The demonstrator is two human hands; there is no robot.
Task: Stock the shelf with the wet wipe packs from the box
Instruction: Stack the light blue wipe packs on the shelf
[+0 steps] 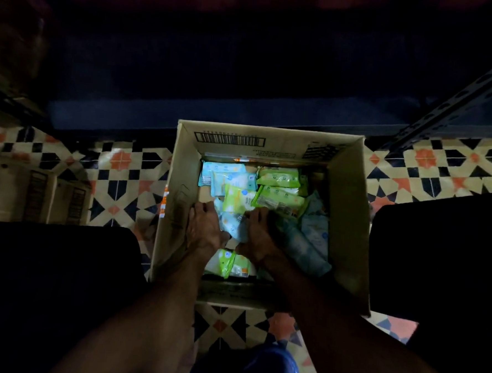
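An open cardboard box [349, 221] stands on the tiled floor below me, holding several wet wipe packs in light blue and green. Both my hands reach down inside it. My left hand [205, 227] and my right hand [257, 234] close from either side on a light blue wet wipe pack [232, 224] in the middle of the box. Green packs [278, 178] and blue packs [222, 172] lie at the far side, and more green ones [228, 263] sit under my wrists. The dark shelf [214, 115] lies just beyond the box.
A perforated metal shelf upright [457, 104] rises at the right. Another cardboard box [37, 193] sits on the floor at the left. Dark shapes flank the box on both sides. Patterned floor tiles [124, 173] surround it, and something blue [268, 366] lies near my feet.
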